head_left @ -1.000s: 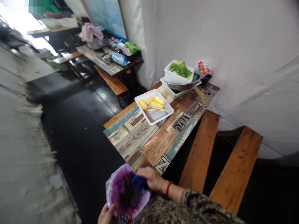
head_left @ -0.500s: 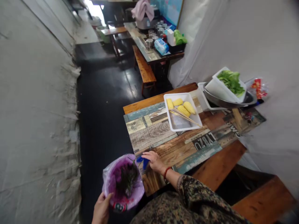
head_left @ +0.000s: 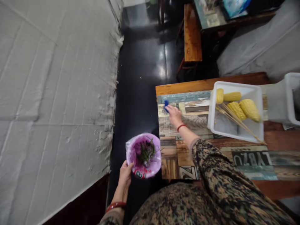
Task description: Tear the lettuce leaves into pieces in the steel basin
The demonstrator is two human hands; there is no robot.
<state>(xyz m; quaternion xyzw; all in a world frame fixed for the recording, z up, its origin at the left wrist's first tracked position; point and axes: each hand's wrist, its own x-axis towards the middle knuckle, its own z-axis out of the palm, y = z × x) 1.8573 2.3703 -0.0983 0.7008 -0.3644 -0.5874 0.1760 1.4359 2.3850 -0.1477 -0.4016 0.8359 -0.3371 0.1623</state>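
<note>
- Cloth point(head_left: 166, 105) gripped in right hand point(head_left: 174, 115), near far-left corner of table point(head_left: 172, 143); overreaching could slip it off.
- Left hand point(head_left: 126, 172) grips bin point(head_left: 155, 168) rim beside left edge; careless tilt, greens point(head_left: 145, 152) might spill tbh.

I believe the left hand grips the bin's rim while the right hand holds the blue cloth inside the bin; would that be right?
Not quite: in the head view, the right hand holds the blue cloth over the table, not inside the bin. The left hand does grip the bin's rim.
</note>
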